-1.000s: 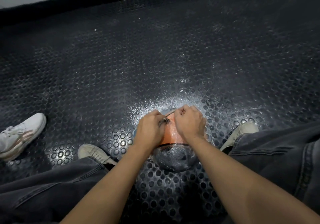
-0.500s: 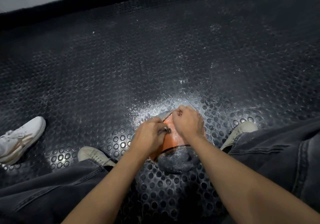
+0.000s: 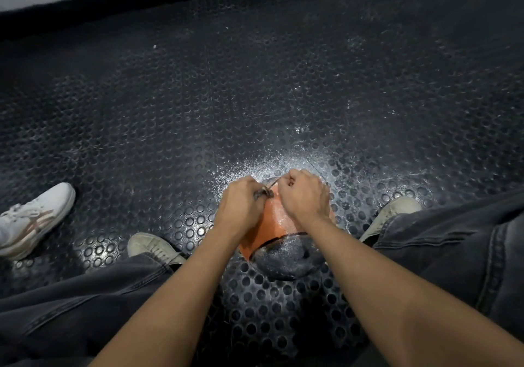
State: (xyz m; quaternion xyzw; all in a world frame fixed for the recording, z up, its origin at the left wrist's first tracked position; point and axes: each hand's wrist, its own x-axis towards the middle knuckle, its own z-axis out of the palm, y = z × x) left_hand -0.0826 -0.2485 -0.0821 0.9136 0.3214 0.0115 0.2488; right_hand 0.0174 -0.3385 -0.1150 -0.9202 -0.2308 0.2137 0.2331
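Both fists are curled tight. Left hand [image 3: 243, 205] and right hand [image 3: 304, 196] each pinch a thin cord [image 3: 273, 188] just above the orange-and-black object [image 3: 273, 222], which sits on the studded rubber floor [image 3: 255, 97] between my beige shoes [image 3: 153, 246]. There's a white sneaker [image 3: 34, 219] off to the left.

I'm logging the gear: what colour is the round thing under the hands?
The round thing is orange on its far part, dark grey on its near part; head view.
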